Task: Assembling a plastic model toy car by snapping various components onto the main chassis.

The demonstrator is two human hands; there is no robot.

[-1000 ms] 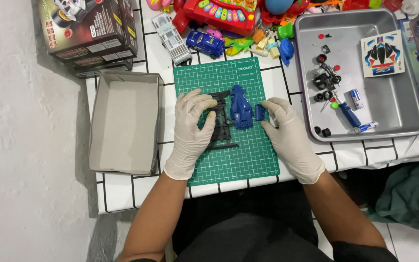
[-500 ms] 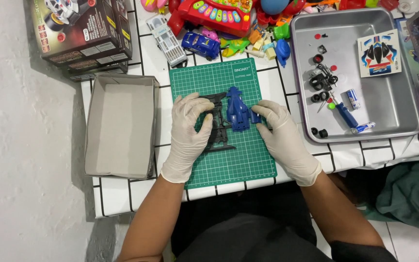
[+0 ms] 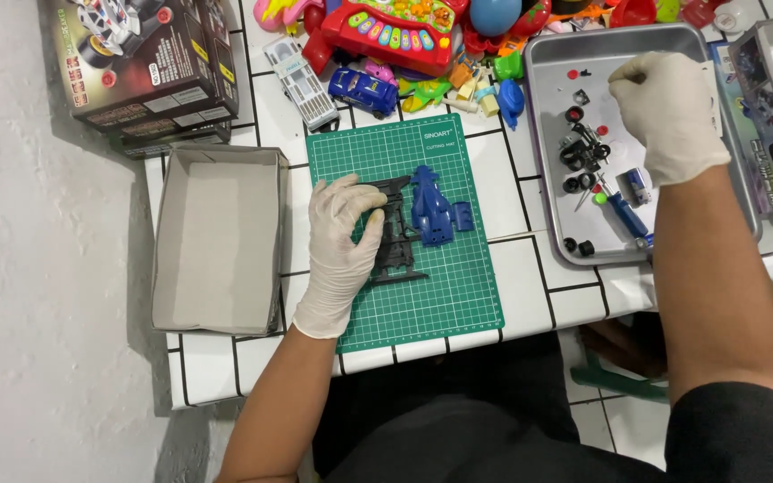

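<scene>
Chassis (image 3: 395, 231) lengthwise, nose away

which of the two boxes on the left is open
The grey box nearest the left hand: it has no lid and shows its bare inside. The printed box behind it, at the table's far corner, is closed.
</scene>
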